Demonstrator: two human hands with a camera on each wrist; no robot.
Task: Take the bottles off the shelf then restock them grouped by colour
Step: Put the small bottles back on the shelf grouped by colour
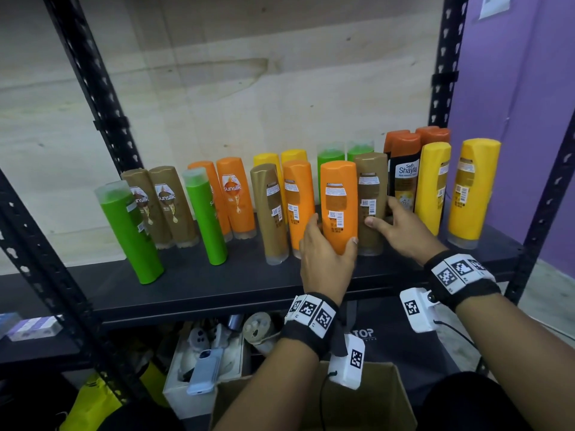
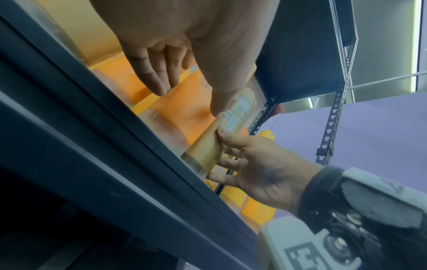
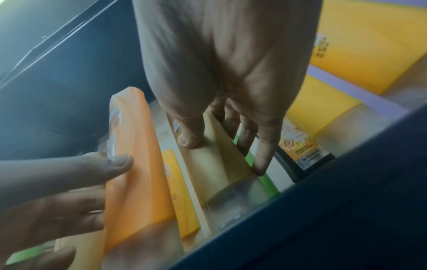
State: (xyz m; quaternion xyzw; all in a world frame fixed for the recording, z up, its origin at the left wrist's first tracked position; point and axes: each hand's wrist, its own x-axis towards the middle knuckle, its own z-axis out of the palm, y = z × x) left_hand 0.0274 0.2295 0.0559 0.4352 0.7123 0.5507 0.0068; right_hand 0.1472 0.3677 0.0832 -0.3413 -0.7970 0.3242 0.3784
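Removal stage of the task, with the bottles on the black shelf (image 1: pixel 199 281) unsorted: green, brown, orange and yellow stand mixed in two loose rows, caps down. The left hand (image 1: pixel 326 259) wraps the lower part of an orange bottle (image 1: pixel 339 203) at the front of the shelf, thumb on one side and fingers on the other; the bottle leans slightly toward the viewer and, though the wrist views are blurred, its base appears to be lifted just clear of the shelf. The right hand (image 1: pixel 401 228) closes on the brown bottle (image 1: pixel 371 197) just beside it, thumb pressed on the near face and fingers reaching round the far side, as the right wrist view confirms; this bottle stands on its clear cap on the shelf. A black-labelled bottle (image 1: pixel 404 178) and two yellow bottles (image 1: pixel 432 185) stand directly right of the grip, touching or nearly so. An open cardboard box (image 1: pixel 373 396) lies below the wrists, the likely place to drop the bottles. The next move calls for drawing both bottles straight back and up over the shelf lip, keeping the right-hand fingers from dragging the black-labelled neighbour, which looks tall, narrow-footed and easy to topple.
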